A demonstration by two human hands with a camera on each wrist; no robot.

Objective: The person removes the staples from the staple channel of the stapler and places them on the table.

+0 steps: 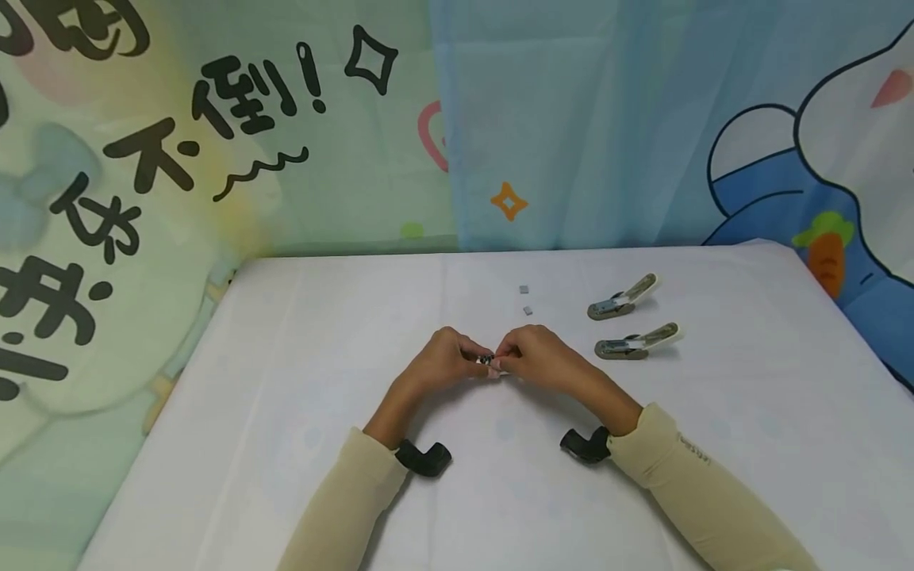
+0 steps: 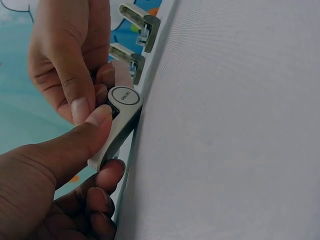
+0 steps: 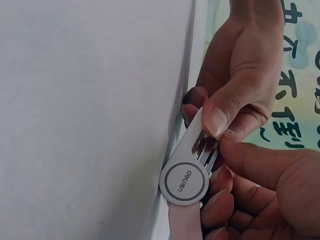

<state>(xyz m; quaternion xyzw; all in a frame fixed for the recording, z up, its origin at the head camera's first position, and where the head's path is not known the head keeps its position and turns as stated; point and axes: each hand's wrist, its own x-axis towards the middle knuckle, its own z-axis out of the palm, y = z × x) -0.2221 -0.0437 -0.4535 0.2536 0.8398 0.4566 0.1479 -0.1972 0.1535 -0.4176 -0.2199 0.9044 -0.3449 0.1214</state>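
Between both hands is a small white stapler (image 3: 185,150) with a round "deli" badge, its halves swung apart so the metal rail inside shows. My left hand (image 1: 448,357) grips one half between thumb and fingers. From the other side, my right hand (image 1: 539,358) curls its fingers against the stapler, thumb close to the left thumb. A tiny shiny metal bit (image 3: 230,132) shows by the right thumb tip; whether it is loose staples or part of the stapler is hidden. The left wrist view shows the badge side of the stapler (image 2: 125,117) too.
Two more open staplers (image 1: 623,298) (image 1: 638,342) lie on the white table (image 1: 321,317), right of the hands. Two small grey staple strips (image 1: 524,289) (image 1: 528,310) sit beyond the hands. A printed curtain (image 1: 571,119) hangs behind the far table edge.
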